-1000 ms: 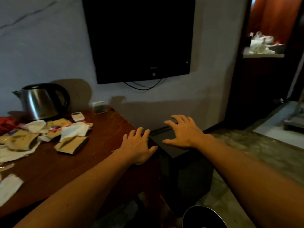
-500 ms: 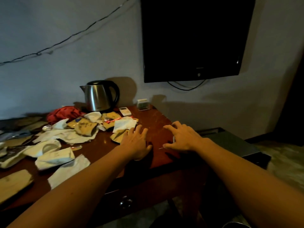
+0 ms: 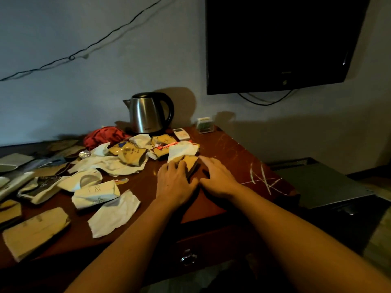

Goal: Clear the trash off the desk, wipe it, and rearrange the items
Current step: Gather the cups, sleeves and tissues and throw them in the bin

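A dark red wooden desk [image 3: 232,157] is littered with trash: crushed brown paper cups [image 3: 129,154], white tissues [image 3: 182,152], torn white paper [image 3: 114,214] and flattened cardboard [image 3: 36,231]. A flattened brown cup piece [image 3: 191,162] lies just under the tissue. My left hand [image 3: 175,182] lies with its fingers on the near left side of that piece. My right hand [image 3: 218,178] reaches in from the right, fingers stretched toward the piece's right edge. Neither hand has lifted anything.
A steel kettle [image 3: 148,113] stands at the back, with a red cloth [image 3: 103,136] to its left and a white remote [image 3: 181,133] and small box [image 3: 204,125] to its right. A TV [image 3: 281,39] hangs on the wall. A low grey unit [image 3: 321,182] adjoins the desk's right.
My view swung left from the low unit to the desk. Both hands moved forward over the desk and came together at the flattened brown cup piece.
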A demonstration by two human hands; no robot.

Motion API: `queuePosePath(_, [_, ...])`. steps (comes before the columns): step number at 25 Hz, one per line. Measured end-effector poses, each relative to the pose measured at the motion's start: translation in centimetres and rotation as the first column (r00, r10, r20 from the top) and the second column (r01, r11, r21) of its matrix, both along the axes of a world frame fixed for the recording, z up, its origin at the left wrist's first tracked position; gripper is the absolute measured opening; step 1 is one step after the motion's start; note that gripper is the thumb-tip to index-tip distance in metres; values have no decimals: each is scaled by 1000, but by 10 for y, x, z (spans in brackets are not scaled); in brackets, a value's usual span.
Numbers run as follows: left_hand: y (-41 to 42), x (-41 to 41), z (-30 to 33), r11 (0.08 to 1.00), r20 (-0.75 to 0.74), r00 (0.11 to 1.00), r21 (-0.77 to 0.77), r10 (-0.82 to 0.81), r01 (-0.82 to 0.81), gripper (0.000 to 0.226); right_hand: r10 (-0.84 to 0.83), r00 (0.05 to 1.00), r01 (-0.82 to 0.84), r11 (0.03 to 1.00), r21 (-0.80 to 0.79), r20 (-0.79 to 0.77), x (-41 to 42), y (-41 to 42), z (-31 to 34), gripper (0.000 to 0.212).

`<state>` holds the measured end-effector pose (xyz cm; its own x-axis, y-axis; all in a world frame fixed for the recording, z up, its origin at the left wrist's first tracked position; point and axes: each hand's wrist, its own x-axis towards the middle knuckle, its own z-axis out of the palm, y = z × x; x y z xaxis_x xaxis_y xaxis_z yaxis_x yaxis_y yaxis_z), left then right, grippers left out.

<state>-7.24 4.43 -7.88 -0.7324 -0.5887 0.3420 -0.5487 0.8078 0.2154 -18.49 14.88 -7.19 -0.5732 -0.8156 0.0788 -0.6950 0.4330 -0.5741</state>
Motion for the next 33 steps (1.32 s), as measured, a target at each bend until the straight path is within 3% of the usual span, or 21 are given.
queuePosePath(6, [5,4,0,995,-134,988,48,-83,91,50,-96,995,93,990,-110,-29,9,-11,-2,70])
queuePosePath(10, [9,11,3,979,-262,949,54,-177,197,50,-179,983,153,927,-344,-46,14,-4,-5,32])
queuePosePath(12, [10,18,6,960,-236,937,49,-256,275,48,-204,969,143,922,-361,-137,13,3,-2,22])
queuePosePath(15, [10,30,9,952,-144,941,-17,-305,306,37,-206,949,126,942,-311,-239,11,13,10,18])
queuePosePath(18, [11,43,19,971,-162,962,-129,-219,199,30,-179,965,117,948,-297,-190,25,12,17,24])
queuePosePath(21, [14,58,27,974,-183,970,-186,-160,126,29,-139,987,108,948,-299,-83,46,3,26,55])
queuePosePath(24, [13,76,31,988,-175,980,-137,-95,72,44,-71,996,80,978,-195,52,67,-6,39,84])
queuePosePath(26, [10,89,34,996,-191,980,-84,-47,31,47,-10,996,19,994,-108,85,84,-10,43,71])
queuePosePath(29, [4,111,39,1000,-263,965,-18,-16,12,38,137,974,-143,990,20,179,112,-14,44,28])
queuePosePath(33, [-6,144,41,996,-366,928,73,71,-47,28,168,985,-173,977,126,47,142,-36,34,31])
